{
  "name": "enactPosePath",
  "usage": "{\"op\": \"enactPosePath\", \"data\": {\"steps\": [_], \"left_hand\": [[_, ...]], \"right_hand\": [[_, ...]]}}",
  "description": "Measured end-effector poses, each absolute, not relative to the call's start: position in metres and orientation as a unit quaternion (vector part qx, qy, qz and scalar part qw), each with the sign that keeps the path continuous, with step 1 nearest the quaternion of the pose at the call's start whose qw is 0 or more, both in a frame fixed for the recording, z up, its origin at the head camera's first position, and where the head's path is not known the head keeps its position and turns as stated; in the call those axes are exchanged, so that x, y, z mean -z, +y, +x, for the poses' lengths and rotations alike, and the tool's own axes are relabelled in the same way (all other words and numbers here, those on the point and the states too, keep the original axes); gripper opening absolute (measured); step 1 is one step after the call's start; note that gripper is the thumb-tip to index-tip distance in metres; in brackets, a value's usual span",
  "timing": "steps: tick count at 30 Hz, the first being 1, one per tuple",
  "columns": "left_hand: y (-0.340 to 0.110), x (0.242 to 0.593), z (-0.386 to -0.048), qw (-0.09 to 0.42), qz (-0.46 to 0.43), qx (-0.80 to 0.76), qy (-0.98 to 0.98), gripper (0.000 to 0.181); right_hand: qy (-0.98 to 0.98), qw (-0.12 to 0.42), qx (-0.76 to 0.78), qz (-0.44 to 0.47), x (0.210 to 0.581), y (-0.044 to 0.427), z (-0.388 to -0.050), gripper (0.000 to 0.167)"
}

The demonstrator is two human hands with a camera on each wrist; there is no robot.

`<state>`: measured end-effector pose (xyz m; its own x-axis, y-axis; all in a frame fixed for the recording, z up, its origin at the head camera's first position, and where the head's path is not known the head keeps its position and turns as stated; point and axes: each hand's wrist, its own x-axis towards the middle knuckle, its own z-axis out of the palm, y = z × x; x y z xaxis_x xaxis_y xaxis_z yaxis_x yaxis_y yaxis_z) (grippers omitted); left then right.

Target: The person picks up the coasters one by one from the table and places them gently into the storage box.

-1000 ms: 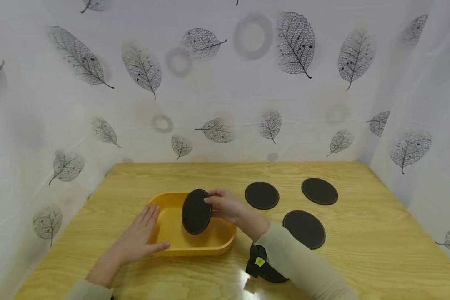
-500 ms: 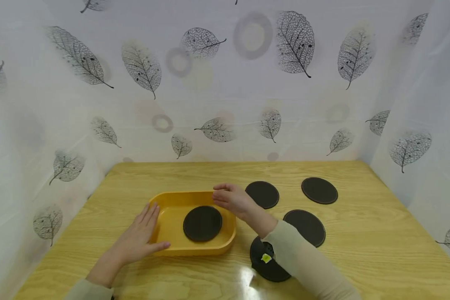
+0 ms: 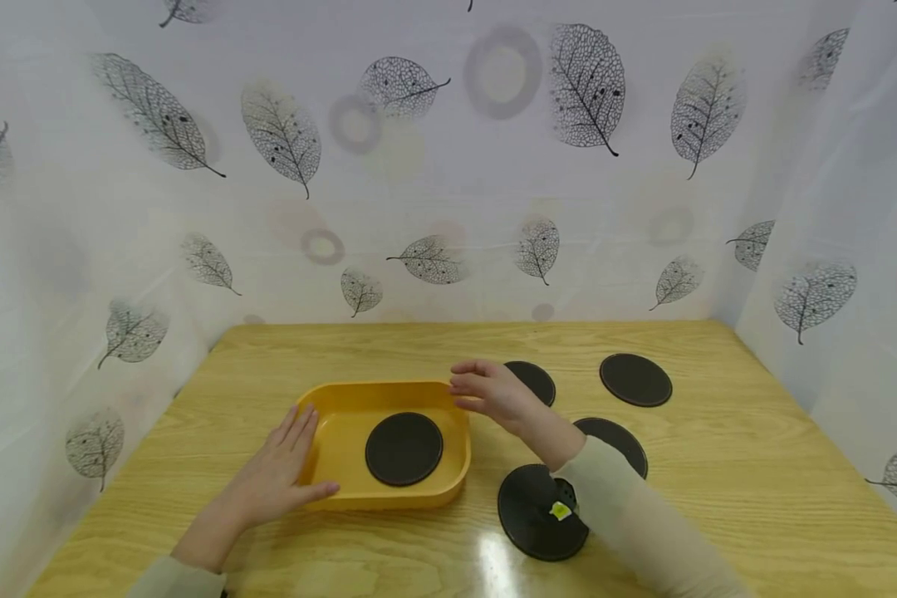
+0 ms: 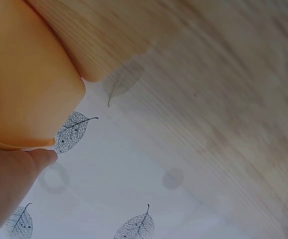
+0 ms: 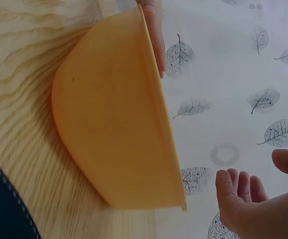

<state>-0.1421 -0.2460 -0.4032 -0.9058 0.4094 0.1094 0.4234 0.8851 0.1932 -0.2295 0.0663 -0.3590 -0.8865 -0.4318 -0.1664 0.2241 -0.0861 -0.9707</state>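
Observation:
In the head view a yellow tray [image 3: 336, 502] stands left of centre, with a black round disc [image 3: 404, 448] lying flat inside it. My left hand [image 3: 276, 473] rests on the tray's left rim, fingers straight and thumb along the near edge. Just past the tray's right back corner hovers my right hand [image 3: 497, 399], fingers loosely extended, holding nothing. In the right wrist view that hand [image 5: 263, 199] appears apart from the tray's side [image 5: 114, 114]. The left wrist view has the left thumb [image 4: 44, 158] against the tray rim [image 4: 19, 145].
Several black discs lie right of the tray: one [image 3: 635, 380] at the back right, one [image 3: 534, 382] partly behind the right hand, one [image 3: 620, 440] partly under the forearm, and one [image 3: 531, 515] nearer the front. Leaf-patterned cloth [image 3: 448, 166] surrounds the wooden table [image 3: 755, 498].
The disc my right hand held tilted over the tray now lies flat inside, released. My right hand has moved right, out over the tray's right side. The left hand has stayed put.

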Motion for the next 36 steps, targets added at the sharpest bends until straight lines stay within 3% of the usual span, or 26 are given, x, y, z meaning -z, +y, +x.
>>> {"op": "enactPosePath", "data": {"steps": [36], "left_hand": [[-0.246,0.403,-0.142,0.033,-0.223,0.111,-0.968,0.092]], "right_hand": [[0.753,0.178,0.628,-0.081,0.385,0.21,-0.212,0.051]]}}
